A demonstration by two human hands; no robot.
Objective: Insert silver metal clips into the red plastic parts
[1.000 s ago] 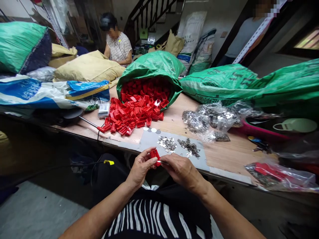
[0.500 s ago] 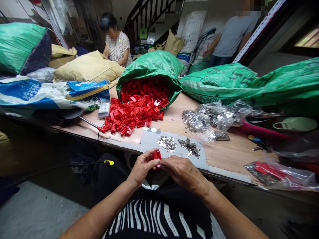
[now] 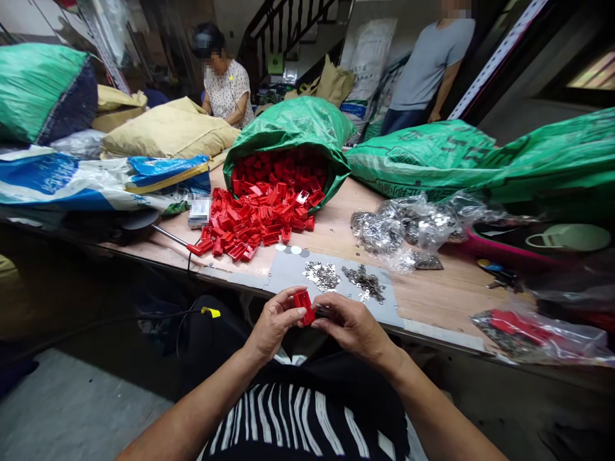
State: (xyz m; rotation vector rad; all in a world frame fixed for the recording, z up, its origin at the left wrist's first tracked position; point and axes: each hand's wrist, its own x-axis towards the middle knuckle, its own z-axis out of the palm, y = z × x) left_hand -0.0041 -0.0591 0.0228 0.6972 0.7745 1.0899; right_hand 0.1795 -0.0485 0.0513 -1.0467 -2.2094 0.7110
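Over the front edge of the table, my left hand (image 3: 270,328) grips a small red plastic housing (image 3: 303,308) between thumb and fingers, its hollow side showing. Close against its right side, my right hand (image 3: 359,328) is closed in a pinch. Something small and dark seems to sit at those fingertips, too small to name. Just beyond the hands lies a grey sheet (image 3: 283,275) bearing a pile of shiny metal pieces (image 3: 321,276) and a pile of darker metal pieces (image 3: 364,282).
Red housings (image 3: 262,221) spill from an open green sack (image 3: 298,121). Clear bags of metal parts (image 3: 398,227) lie to the right, near a pink basket (image 3: 504,250). A screwdriver (image 3: 175,238) lies left. Two people are beyond the table.
The red housing has tilted to show more of its hollow side. My right fingers have lifted and shifted slightly right. The standing person at the back has moved left.
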